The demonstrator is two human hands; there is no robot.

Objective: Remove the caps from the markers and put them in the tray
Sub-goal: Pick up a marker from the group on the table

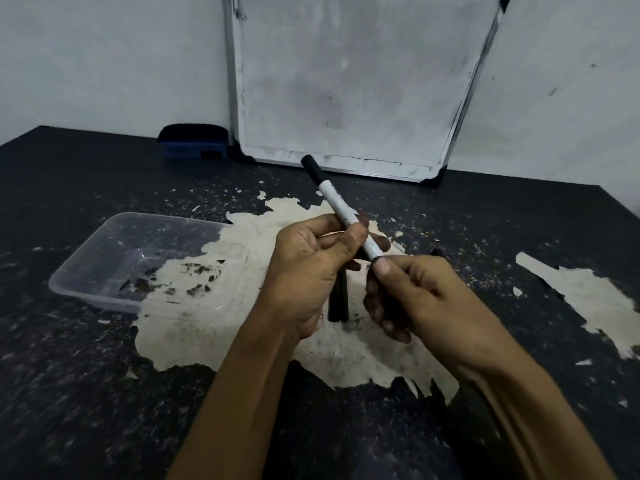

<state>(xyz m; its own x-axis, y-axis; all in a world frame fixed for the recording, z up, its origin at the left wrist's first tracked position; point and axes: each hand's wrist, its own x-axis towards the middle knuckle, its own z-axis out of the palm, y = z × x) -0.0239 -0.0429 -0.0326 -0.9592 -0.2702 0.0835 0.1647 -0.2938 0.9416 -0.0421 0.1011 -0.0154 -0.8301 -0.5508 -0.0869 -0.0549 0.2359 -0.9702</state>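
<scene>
At the left of the frame we see a clear plastic tray [104, 268] resting on the dark, worn tabletop [69, 393], its right part over a large pale patch where the surface has peeled. Nothing shows inside it but the table seen through its base. In the upper left, against the wall, sits a dark blue whiteboard eraser [193, 142], just beside the lower left corner of a smudged whiteboard [346, 81] that leans on the wall.

At the centre, our left hand [308, 271] is closed around the middle of a white whiteboard marker [341, 209], thumb and fingers wrapped on its barrel. The marker slants up and to the left, and its black far end [311, 168] points towards the bottom edge of the whiteboard. Below this hand, a black marker [337, 303] lies on the pale patch, partly hidden by the palm.

Just right of centre, our right hand [412, 296] pinches the near end of the white marker, thumb on top, fingers curled beneath. We cannot tell whether a cap sits inside that grip. A small dark object [438, 252] peeks out behind the right hand; we cannot tell what it is.
</scene>
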